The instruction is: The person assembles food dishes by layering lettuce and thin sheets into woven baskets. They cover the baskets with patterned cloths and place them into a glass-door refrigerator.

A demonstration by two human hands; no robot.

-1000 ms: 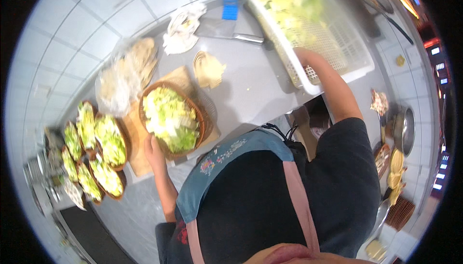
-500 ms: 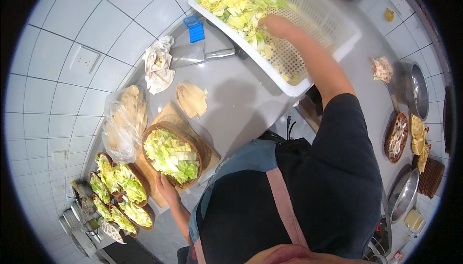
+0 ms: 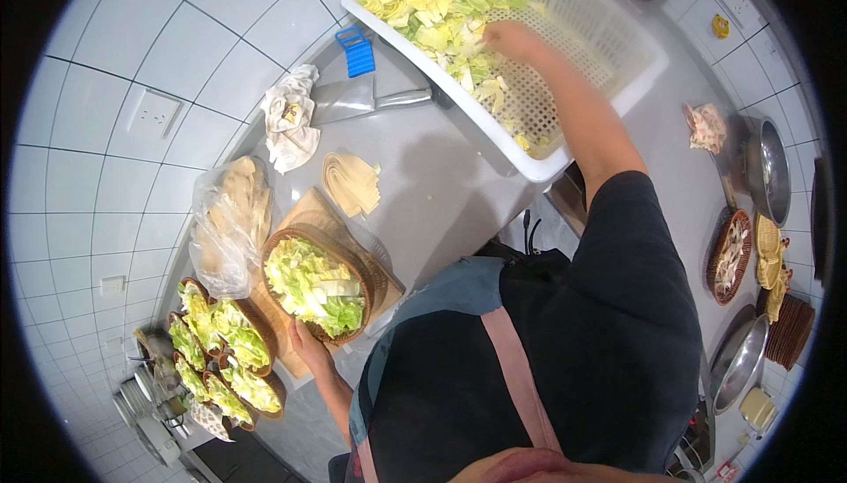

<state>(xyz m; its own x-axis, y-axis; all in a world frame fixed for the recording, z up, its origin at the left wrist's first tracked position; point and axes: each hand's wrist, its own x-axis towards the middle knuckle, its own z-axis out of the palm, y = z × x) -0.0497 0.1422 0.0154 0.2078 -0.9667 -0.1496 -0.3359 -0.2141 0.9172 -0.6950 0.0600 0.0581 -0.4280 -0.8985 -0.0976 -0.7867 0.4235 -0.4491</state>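
Since a second ago the right hand [image 3: 510, 39] has travelled from the near rim of the large white perforated plastic crate [image 3: 609, 33] up into its middle, and the view has swung so that the crate now fills the top of the picture. The crate lies on the grey steel counter [image 3: 441, 183], its near corner overhanging the counter's edge. The heap of chopped pale green and yellow cabbage [image 3: 441, 7] covers the crate's left half; the right hand rests at the heap's right edge, fingers down among the pieces. Whether they are closed on any leaves cannot be told, since the knuckles hide them.

Well apart from that, near the person's body, the round brown woven basket filled with cabbage [image 3: 316, 286] sits on a wooden board [image 3: 309, 214]. The left hand [image 3: 309, 346] grips the basket's near rim from below, thumb against the weave, closed on it. Just left of it a row of smaller filled baskets [image 3: 221, 346] stands along the wall. A clear plastic bag of pale flat sheets [image 3: 231, 218] lies beside the board, a folded stack of beige sheets [image 3: 351, 183] beyond it, then a crumpled white cloth [image 3: 289, 121] and a small blue plastic comb-like tool [image 3: 357, 51].
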